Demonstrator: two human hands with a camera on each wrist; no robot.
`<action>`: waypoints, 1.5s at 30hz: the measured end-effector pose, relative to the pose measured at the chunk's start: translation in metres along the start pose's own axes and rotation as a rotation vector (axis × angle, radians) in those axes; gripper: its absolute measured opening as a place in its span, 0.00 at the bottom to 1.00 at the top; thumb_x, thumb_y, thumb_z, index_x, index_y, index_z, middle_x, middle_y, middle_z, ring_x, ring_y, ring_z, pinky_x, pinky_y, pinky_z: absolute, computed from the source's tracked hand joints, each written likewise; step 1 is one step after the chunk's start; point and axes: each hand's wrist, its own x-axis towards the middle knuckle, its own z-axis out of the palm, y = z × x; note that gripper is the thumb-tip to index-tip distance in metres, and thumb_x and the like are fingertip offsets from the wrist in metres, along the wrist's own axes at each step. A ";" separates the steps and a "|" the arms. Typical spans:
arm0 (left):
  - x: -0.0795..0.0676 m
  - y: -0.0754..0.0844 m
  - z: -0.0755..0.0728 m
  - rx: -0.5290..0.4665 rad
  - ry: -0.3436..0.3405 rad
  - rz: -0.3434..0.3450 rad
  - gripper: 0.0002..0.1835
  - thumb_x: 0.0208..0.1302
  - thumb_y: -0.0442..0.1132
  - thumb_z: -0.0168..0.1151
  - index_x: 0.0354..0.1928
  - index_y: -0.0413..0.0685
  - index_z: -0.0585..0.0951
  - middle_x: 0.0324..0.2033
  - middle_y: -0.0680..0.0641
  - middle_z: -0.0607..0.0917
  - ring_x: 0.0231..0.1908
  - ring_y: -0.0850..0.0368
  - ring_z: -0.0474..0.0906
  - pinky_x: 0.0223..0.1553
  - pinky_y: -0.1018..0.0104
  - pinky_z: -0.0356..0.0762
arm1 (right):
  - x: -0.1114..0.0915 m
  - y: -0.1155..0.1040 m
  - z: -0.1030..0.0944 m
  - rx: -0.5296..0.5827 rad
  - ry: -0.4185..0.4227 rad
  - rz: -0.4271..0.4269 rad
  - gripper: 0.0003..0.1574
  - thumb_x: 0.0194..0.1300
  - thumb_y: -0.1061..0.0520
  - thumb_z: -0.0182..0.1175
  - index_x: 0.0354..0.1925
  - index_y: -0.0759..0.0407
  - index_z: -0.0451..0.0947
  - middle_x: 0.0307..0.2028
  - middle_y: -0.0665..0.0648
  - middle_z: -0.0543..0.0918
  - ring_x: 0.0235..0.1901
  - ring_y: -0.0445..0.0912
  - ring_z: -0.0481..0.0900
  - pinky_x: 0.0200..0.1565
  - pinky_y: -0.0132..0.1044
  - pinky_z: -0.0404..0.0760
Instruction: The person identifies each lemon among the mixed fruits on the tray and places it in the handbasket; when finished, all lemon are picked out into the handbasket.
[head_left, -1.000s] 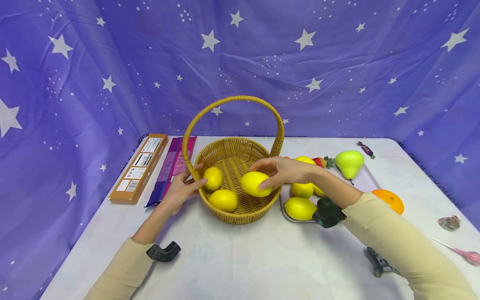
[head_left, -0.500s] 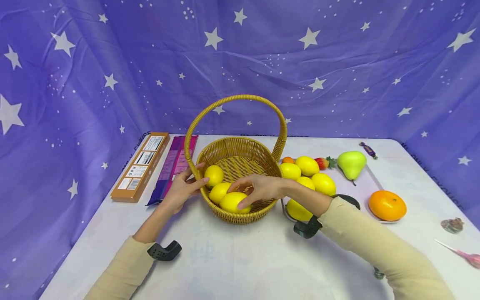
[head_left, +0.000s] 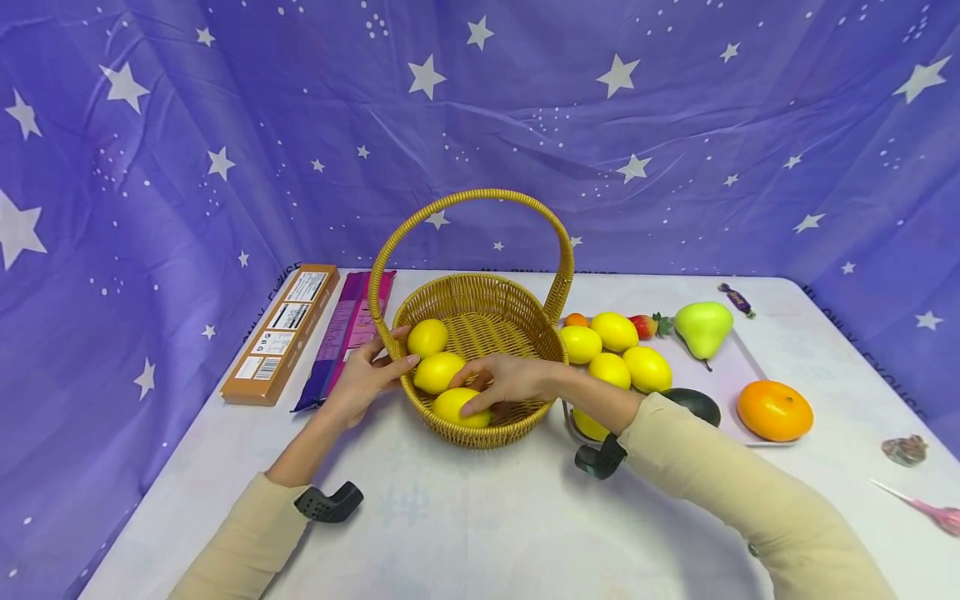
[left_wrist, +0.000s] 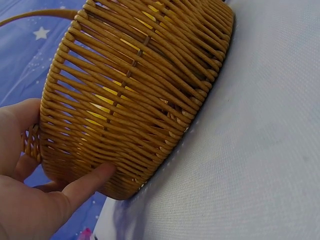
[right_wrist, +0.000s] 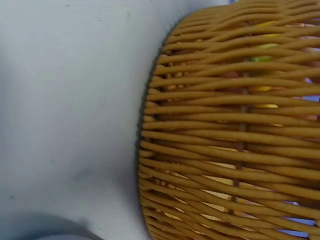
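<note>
Lemons (head_left: pixel 456 407) — plain yellow; basket (head_left: pixel 480 437) — golden-brown weave.

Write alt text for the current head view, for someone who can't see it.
A right hand holds a lemon in a basket with two other lemons; the left hand grips the basket. More lemons, a pear and an orange lie on a tray to the right.

1. You have eight visible lemons (head_left: pixel 427 339): three in one basket (head_left: pixel 480 437), five on one tray (head_left: pixel 725 375).
2. One pear (head_left: pixel 703 327), one strawberry (head_left: pixel 642 327), one large orange fruit (head_left: pixel 775 411).
3. One box (head_left: pixel 281 335), one packet (head_left: pixel 347 337), one lollipop (head_left: pixel 947 519).
</note>
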 end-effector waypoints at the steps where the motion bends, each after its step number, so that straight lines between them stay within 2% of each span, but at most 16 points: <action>1: 0.000 0.000 0.000 -0.001 0.001 0.000 0.31 0.69 0.34 0.59 0.72 0.41 0.62 0.66 0.35 0.64 0.55 0.46 0.74 0.47 0.62 0.81 | -0.001 -0.001 -0.001 0.015 -0.010 0.007 0.29 0.62 0.52 0.68 0.59 0.55 0.75 0.48 0.58 0.77 0.43 0.48 0.78 0.45 0.41 0.82; 4: 0.000 0.000 0.000 -0.002 0.000 0.001 0.32 0.69 0.34 0.59 0.72 0.40 0.61 0.66 0.34 0.64 0.54 0.48 0.75 0.47 0.62 0.81 | -0.004 -0.003 -0.007 0.063 -0.036 0.011 0.28 0.64 0.53 0.66 0.60 0.57 0.73 0.48 0.59 0.76 0.42 0.50 0.80 0.46 0.44 0.83; 7: 0.000 0.001 0.000 -0.007 -0.001 0.000 0.32 0.69 0.33 0.58 0.72 0.40 0.61 0.66 0.34 0.64 0.53 0.50 0.75 0.48 0.62 0.81 | -0.010 -0.004 -0.015 0.113 -0.065 -0.008 0.27 0.66 0.54 0.63 0.62 0.58 0.72 0.50 0.61 0.76 0.48 0.55 0.78 0.49 0.48 0.82; 13: 0.000 0.000 -0.001 -0.011 -0.008 0.007 0.32 0.69 0.33 0.58 0.72 0.39 0.60 0.66 0.34 0.63 0.50 0.54 0.77 0.47 0.62 0.81 | -0.033 -0.004 -0.042 0.237 -0.096 -0.049 0.28 0.70 0.58 0.58 0.66 0.60 0.66 0.56 0.66 0.72 0.61 0.63 0.66 0.57 0.56 0.75; 19: 0.000 0.000 -0.001 -0.005 -0.006 0.007 0.32 0.69 0.34 0.59 0.72 0.41 0.61 0.66 0.34 0.64 0.50 0.53 0.77 0.46 0.62 0.81 | -0.069 0.001 -0.077 0.290 -0.043 -0.103 0.31 0.72 0.58 0.54 0.69 0.63 0.59 0.63 0.65 0.66 0.62 0.62 0.65 0.57 0.54 0.75; 25: 0.000 0.000 -0.001 0.002 -0.011 0.005 0.32 0.69 0.34 0.58 0.72 0.40 0.61 0.66 0.34 0.64 0.51 0.53 0.76 0.47 0.63 0.81 | -0.104 0.023 -0.109 0.279 0.056 -0.117 0.32 0.74 0.57 0.52 0.70 0.66 0.56 0.66 0.70 0.63 0.63 0.66 0.62 0.57 0.56 0.74; 30: 0.000 0.001 -0.001 0.003 -0.016 0.009 0.32 0.69 0.34 0.58 0.72 0.39 0.60 0.66 0.33 0.64 0.50 0.54 0.77 0.47 0.63 0.81 | -0.130 0.052 -0.133 0.282 0.154 -0.079 0.24 0.75 0.57 0.49 0.66 0.56 0.62 0.66 0.71 0.62 0.63 0.64 0.64 0.59 0.60 0.70; 35: -0.001 0.001 -0.001 -0.003 -0.019 0.018 0.32 0.69 0.34 0.58 0.72 0.38 0.60 0.66 0.33 0.64 0.49 0.57 0.78 0.46 0.63 0.81 | -0.150 0.082 -0.149 0.291 0.233 -0.013 0.21 0.76 0.57 0.47 0.65 0.52 0.63 0.66 0.73 0.59 0.62 0.63 0.65 0.59 0.60 0.70; 40: 0.000 0.000 -0.001 -0.007 -0.018 0.017 0.32 0.69 0.33 0.58 0.72 0.38 0.61 0.65 0.32 0.65 0.47 0.57 0.78 0.46 0.63 0.82 | -0.160 0.107 -0.155 0.299 0.267 0.074 0.30 0.76 0.56 0.48 0.70 0.60 0.54 0.70 0.71 0.53 0.65 0.66 0.60 0.60 0.59 0.69; 45: 0.000 0.000 -0.001 -0.007 -0.017 0.018 0.32 0.69 0.33 0.58 0.72 0.38 0.61 0.64 0.32 0.65 0.47 0.58 0.78 0.46 0.63 0.82 | -0.158 0.123 -0.154 0.272 0.253 0.147 0.38 0.74 0.56 0.51 0.72 0.67 0.48 0.70 0.72 0.52 0.66 0.66 0.58 0.59 0.55 0.72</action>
